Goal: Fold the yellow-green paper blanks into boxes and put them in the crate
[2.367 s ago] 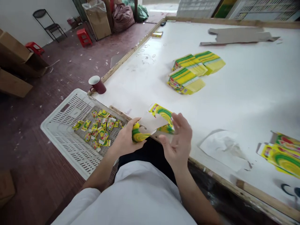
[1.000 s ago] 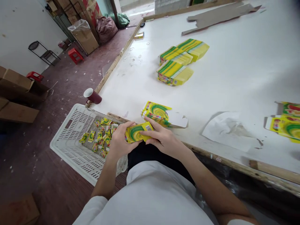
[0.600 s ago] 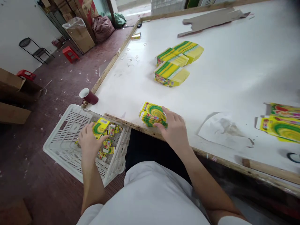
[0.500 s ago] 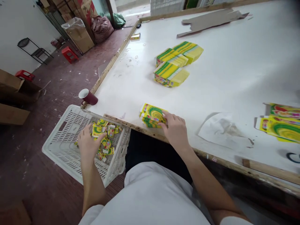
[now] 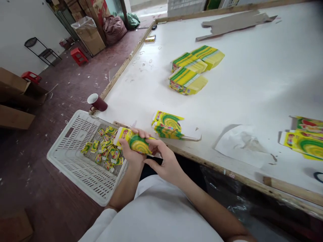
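A yellow-and-green printed carton (image 5: 138,144) lies across my left hand (image 5: 131,153), whose thumb and fingers close round it just above the basket's near-table side. At the carton's right end, my right hand (image 5: 166,163) grips with its fingers, with the thumb lower down. The flaps at that end are mostly hidden by my fingers. Beside my hands, on the table edge, lies a stack of flat cartons (image 5: 168,126) of the same print, white flaps pointing right. Several small cartons (image 5: 108,144) lie loose in the white plastic basket (image 5: 63,151) on my left.
Three bundles of yellow-green cartons (image 5: 188,80) lie farther back on the white table (image 5: 242,80). More flat cartons (image 5: 305,139) are at the right, near a crumpled white sheet (image 5: 239,144). A maroon mug (image 5: 99,103) stands at the left corner; torn cardboard (image 5: 234,25) lies behind.
My left hand has come from over the basket to the right and now holds a carton. My right hand has left the stack, moving left and down to that carton.
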Motion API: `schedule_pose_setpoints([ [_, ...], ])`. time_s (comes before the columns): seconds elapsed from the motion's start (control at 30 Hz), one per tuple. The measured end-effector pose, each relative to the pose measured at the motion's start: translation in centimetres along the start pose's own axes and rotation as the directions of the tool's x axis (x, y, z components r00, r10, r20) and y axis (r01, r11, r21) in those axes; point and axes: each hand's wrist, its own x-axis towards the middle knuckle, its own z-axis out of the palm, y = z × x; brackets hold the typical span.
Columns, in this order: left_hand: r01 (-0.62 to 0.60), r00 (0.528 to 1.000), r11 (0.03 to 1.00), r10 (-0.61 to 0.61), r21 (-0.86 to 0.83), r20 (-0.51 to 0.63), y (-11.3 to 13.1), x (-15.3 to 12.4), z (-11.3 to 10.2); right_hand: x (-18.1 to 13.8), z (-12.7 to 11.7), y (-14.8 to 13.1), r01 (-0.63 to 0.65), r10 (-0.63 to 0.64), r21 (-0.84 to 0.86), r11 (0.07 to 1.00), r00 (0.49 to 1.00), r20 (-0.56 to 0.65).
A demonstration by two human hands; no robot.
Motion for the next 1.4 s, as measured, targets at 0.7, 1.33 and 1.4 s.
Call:
schedule_pose_setpoints([
  [0.7,-0.013,0.959,0.975,0.074,0.22,-0.274,-1.1,0.3,-2.8,2.7,-0.3,1.9,-0.088,0.101,0.087,0.992,0.983,-0.156],
  [1.33,-0.149,0.937,0.857,-0.038,0.494,0.348,7.7,1.4,-4.6,3.4,-4.8,-2.7,0.284,-0.249,-0.202,0.937,0.951,0.184],
  [1.4,-0.235,0.919,0.842,0.03,0.486,0.392,7.7,1.3,-4.6,3.8,-5.1,-3.0,0.288,-0.245,-0.247,0.925,0.95,0.191],
])
